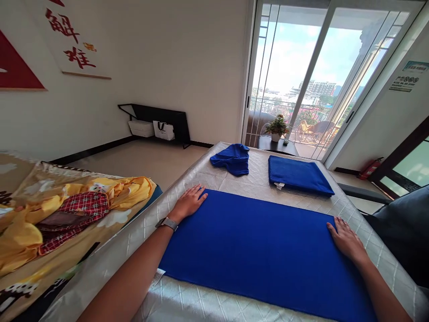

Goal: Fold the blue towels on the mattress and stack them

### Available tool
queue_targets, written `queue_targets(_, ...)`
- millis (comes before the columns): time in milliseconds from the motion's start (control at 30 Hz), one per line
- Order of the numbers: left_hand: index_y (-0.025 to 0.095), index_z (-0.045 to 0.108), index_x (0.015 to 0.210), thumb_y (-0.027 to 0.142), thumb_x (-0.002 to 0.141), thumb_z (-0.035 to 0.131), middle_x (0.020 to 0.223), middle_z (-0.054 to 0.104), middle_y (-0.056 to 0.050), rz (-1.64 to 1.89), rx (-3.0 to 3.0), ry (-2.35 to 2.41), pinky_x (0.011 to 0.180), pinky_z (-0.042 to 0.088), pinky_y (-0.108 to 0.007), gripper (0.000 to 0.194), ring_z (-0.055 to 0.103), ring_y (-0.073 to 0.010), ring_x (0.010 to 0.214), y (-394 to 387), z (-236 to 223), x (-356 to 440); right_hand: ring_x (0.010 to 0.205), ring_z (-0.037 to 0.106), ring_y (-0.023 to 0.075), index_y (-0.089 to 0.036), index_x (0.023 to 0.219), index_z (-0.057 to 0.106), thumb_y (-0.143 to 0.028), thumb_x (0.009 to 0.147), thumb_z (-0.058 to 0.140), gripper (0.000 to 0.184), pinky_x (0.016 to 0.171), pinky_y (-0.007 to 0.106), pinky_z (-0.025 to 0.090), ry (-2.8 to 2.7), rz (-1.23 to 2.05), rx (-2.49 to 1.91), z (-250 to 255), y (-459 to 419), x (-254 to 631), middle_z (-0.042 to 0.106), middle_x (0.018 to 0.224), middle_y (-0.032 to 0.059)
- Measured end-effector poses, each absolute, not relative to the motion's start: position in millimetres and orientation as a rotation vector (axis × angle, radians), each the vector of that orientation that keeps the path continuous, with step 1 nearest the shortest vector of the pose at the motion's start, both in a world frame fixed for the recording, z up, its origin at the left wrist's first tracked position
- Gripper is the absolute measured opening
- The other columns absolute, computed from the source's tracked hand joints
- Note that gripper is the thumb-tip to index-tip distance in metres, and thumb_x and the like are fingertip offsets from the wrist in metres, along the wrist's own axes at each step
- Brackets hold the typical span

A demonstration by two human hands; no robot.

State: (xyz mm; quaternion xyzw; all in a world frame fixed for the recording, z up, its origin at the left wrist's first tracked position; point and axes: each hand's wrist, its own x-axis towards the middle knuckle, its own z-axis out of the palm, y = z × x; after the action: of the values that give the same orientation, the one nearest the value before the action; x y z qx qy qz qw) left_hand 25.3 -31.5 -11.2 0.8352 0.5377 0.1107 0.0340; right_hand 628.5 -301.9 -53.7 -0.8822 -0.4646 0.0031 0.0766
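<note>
A blue towel (261, 250) lies flat and smooth across the near part of a quilted, silvery mattress (228, 295). My left hand (190, 202) rests on its far left corner, fingers stretched out and slightly apart. At the far right corner, my right hand (346, 239) lies flat with its fingers extended, partly over the edge. A white label sticks out at the towel's near left corner. Farther back sit a crumpled blue cloth (232, 158) and, to its right, a neatly folded blue towel (299, 174) with a small white tag.
On the left, yellow clothing (130, 194) and red plaid cloth (83, 208) lie on a patterned bedspread. A black shelf (177, 123) stands by the wall. Beyond the mattress are a potted plant (277, 127) on a small table and glass sliding doors. A dark cushion-like object (402, 223) is at right.
</note>
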Motion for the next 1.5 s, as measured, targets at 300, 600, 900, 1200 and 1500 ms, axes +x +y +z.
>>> queue_targets(300,0.019,0.046,0.152,0.053,0.104,0.031,0.162,0.039,-0.01,0.404,2.553,1.651,0.125,0.021,-0.046,0.06,0.034,-0.027,0.15,-34.5,-12.7,27.2,0.156,0.016,0.026,-0.001,0.158,0.03,-0.037,0.099,0.009,0.073,0.126,0.047,0.012,-1.482,-0.228,-2.763,-17.4,-285.2,570.0,0.024,0.168,0.0136)
queue_targets(600,0.018,0.046,0.152,0.05,0.104,0.032,0.161,0.04,-0.012,0.396,2.548,1.668,0.125,0.021,-0.046,0.059,0.034,-0.0268,0.15,-38.7,-8.2,27.5,0.156,0.007,0.0193,-0.008,0.162,0.019,-0.051,0.103,0.011,0.073,0.127,0.041,0.007,-2.097,0.243,-2.062,35.9,-226.6,283.0,0.014,0.169,0.0085)
queue_targets(900,0.021,0.049,0.149,0.047,0.104,0.036,0.16,0.043,-0.01,0.437,2.576,1.646,0.124,0.023,-0.045,0.054,0.035,-0.025,0.15,-35.0,-13.2,25.6,0.157,0.006,0.0246,-0.003,0.161,0.02,-0.055,0.103,0.017,0.077,0.127,0.045,0.002,-2.157,0.417,-1.865,21.2,-190.2,195.7,0.013,0.169,0.0146)
queue_targets(1200,0.024,0.047,0.15,0.051,0.103,0.034,0.16,0.043,-0.007,0.456,2.553,1.628,0.124,0.023,-0.047,0.057,0.035,-0.0263,0.15,-31.0,-15.2,24.0,0.157,0.004,0.0204,-0.009,0.163,0.013,-0.06,0.102,0.013,0.079,0.126,0.042,0.0,-2.013,0.338,-2.243,8.0,-217.2,344.6,0.011,0.17,0.0083)
queue_targets(1500,0.023,0.044,0.153,0.055,0.102,0.03,0.162,0.039,-0.008,0.411,2.571,1.615,0.124,0.022,-0.046,0.062,0.033,-0.0252,0.151,-27.1,-16.2,20.5,0.156,0.015,0.0246,-0.008,0.162,0.023,-0.059,0.097,0.013,0.083,0.126,0.046,0.011,-1.543,0.037,-2.664,-33.9,-284.7,553.7,0.021,0.169,0.0105)
